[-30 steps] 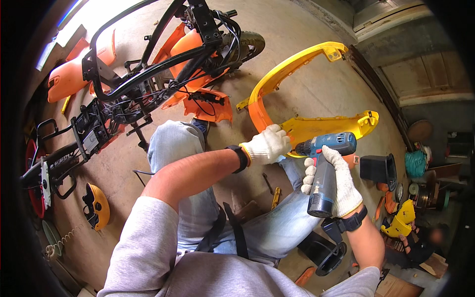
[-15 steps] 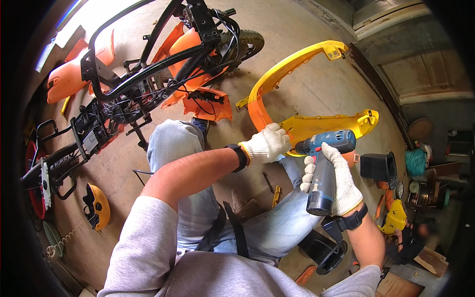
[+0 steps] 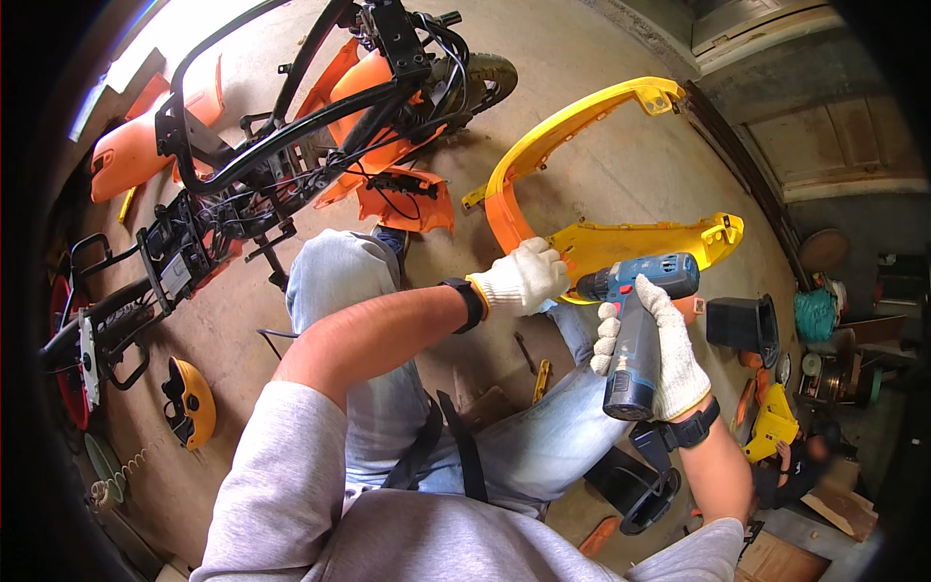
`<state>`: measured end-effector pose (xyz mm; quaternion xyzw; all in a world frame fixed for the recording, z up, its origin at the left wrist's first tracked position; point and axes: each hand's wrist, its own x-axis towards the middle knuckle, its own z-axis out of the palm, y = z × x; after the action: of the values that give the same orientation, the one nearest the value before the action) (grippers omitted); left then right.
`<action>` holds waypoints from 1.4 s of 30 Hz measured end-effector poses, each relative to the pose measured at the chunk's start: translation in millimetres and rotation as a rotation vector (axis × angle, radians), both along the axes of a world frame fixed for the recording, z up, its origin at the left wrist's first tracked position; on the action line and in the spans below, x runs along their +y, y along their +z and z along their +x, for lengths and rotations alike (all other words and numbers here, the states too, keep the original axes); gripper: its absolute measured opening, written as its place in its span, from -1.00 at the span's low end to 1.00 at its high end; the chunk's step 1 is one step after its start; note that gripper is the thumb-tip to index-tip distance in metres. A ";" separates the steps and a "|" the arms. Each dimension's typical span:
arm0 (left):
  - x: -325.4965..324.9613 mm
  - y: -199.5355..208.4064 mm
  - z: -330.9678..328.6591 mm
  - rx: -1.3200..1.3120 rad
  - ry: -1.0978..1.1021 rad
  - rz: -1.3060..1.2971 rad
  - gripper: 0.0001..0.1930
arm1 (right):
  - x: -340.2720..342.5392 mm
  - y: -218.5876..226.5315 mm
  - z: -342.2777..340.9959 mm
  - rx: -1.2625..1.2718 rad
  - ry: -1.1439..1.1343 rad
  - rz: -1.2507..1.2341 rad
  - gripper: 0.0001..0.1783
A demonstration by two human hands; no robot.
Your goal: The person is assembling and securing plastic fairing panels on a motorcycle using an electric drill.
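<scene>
My left hand (image 3: 525,278), in a white knit work glove, is closed on the orange end of a curved plastic body panel (image 3: 502,206). The panel turns yellow along its two long arms, which spread to the right. My right hand (image 3: 669,339), gloved too, is wrapped round the grip of a blue and black cordless drill (image 3: 635,373). The drill points left, its chuck beside my left fingers and the panel's orange part. The bit's tip and its contact point are hidden there.
A stripped motorbike frame (image 3: 262,184) with orange panels stands at the left. An orange-yellow helmet (image 3: 194,403) lies below it. Hand tools (image 3: 541,381) lie between my legs. Black plastic parts (image 3: 742,323) sit at the right, where another person (image 3: 800,470) holds a yellow panel (image 3: 773,425).
My hands, the panel and the drill have hardly moved; the drill's handle has tilted very slightly. At the lower right, the other person's hand and yellow panel have shifted a little.
</scene>
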<state>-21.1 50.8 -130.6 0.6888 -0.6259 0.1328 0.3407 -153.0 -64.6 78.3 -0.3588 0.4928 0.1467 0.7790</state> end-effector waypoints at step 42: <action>-1.4 1.1 -0.1 -0.010 -0.009 0.054 -0.91 | 5.4 -3.3 -2.8 0.040 -0.014 0.020 -0.47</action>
<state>-21.3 49.4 -129.6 0.6943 -0.6342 0.1176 0.3194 -155.8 -59.1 75.0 -0.3445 0.5095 0.1532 0.7734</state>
